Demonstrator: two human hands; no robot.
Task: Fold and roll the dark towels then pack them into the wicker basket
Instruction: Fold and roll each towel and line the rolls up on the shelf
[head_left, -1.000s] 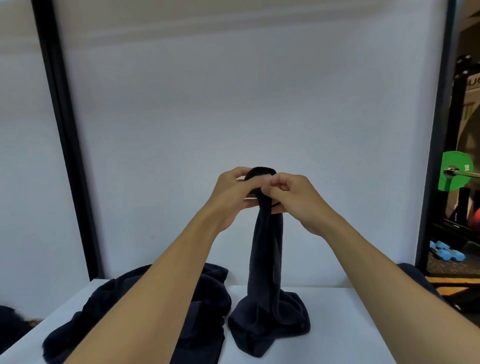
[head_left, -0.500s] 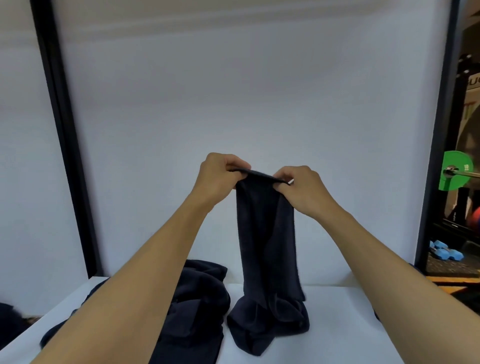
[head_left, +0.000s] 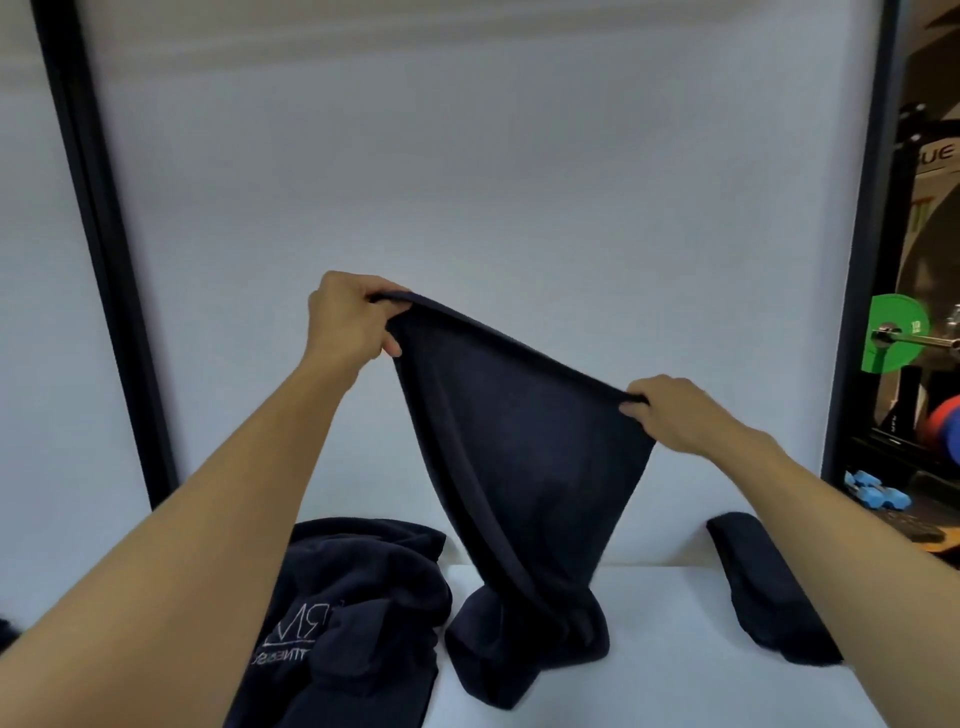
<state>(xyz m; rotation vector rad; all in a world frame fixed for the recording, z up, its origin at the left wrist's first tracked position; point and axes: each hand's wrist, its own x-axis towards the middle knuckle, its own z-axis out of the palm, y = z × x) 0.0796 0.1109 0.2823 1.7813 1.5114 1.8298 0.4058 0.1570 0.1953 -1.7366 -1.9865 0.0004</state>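
Observation:
A dark navy towel (head_left: 524, 467) hangs spread between my two hands above the white table (head_left: 660, 649). My left hand (head_left: 348, 322) pinches its upper left corner, held higher. My right hand (head_left: 670, 415) pinches the other top corner, lower and to the right. The towel's bottom end lies bunched on the table. A heap of dark towels (head_left: 358, 618) with pale lettering lies at the left, partly behind my left forearm. Another dark towel (head_left: 763, 587) lies at the right, partly hidden by my right forearm. No wicker basket is in view.
A white wall panel (head_left: 467, 182) stands right behind the table, framed by black posts (head_left: 98, 249). To the right, past the post, are a green weight plate (head_left: 891, 332) on a bar and blue dumbbells (head_left: 511, 496) on the floor.
My hands have moved apart, stretching the towel's top edge wide. The left hand rose and went left; the right hand dropped and went right. The towel now hangs as a broad sheet.

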